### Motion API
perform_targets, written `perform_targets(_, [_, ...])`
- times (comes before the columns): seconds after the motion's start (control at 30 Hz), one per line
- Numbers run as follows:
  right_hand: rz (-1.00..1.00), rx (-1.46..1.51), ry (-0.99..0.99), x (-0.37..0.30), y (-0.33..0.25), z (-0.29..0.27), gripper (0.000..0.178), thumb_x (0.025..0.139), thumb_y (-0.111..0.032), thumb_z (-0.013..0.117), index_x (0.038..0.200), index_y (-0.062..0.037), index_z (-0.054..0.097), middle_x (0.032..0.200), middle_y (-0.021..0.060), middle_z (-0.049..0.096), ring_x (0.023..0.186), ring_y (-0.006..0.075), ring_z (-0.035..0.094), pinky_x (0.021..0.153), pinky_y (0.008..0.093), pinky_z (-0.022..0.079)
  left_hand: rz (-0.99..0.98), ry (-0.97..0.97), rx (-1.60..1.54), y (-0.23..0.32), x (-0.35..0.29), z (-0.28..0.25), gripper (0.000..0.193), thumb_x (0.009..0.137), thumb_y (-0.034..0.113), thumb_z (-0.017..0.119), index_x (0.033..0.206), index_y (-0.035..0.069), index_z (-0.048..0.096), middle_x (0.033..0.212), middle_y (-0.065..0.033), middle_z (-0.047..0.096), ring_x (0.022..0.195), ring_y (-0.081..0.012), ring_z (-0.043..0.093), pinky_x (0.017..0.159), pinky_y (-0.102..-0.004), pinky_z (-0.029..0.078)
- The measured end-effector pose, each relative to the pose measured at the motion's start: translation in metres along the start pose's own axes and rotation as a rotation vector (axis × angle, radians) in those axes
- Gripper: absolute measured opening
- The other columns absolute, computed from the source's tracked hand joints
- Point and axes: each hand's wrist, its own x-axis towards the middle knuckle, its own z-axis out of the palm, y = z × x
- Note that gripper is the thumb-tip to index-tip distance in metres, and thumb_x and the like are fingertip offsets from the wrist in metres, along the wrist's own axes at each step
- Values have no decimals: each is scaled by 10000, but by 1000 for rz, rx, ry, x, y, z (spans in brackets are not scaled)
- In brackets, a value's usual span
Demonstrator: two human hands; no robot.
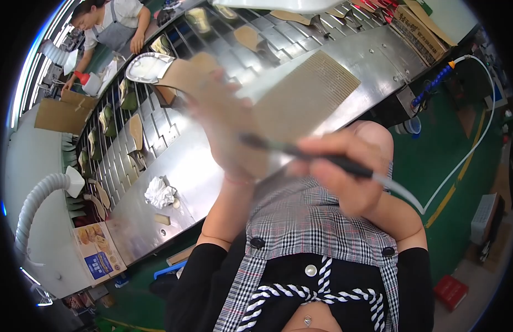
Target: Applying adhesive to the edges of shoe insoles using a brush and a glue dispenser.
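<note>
My left hand (220, 146) is closed around a long tan shoe sole (184, 76), held up over the metal worktable and blurred by motion. At the sole's far end sits a white-lined, silvery rounded piece (150, 68); I cannot tell if it is joined on. My right hand (347, 171) grips a black pen-like tool (345, 162) with a pale cord (403, 191) running from its rear. The tool's blurred tip points left at the near part of the sole; whether it touches is unclear. Below lies a corrugated cardboard sheet (317, 91).
A slatted conveyor (168, 133) carrying several shoe parts curves along the table's far side. Crumpled white tissue (159, 192) and a small beige block (162, 219) lie at left. A cardboard box (417, 36) stands far right. A co-worker (112, 27) works across the conveyor.
</note>
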Motion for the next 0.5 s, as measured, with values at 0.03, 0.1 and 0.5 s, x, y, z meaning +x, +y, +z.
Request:
perform_targets(0.03, [223,228,137,4,1,6,225,915,-54,659,1120,38,659,894,93,729,745,81,673,640,244,539,-1,-5,-2,-2,-1,3,565,1054,487,377,1459,93,369,1418,-150,467,1091,-211,583,812,-355,543])
perform_targets(0.1, [72,25,109,3,7,15,224,887,-46,675,1094,38,670,859,109,718,678,114,664,594,256,522,57,102,168,-5,-5,9,560,1054,477,389,1457,88,371,1411,-158,467,1084,-213,586,793,-347,547])
perform_targets(0.5, [-358,-224,52,4,7,11,276,788,-40,737,1049,36,690,752,124,667,573,215,633,520,281,485,-121,171,317,0,-3,8,590,1027,490,428,1507,166,317,1448,-61,449,1177,-168,485,904,-298,488])
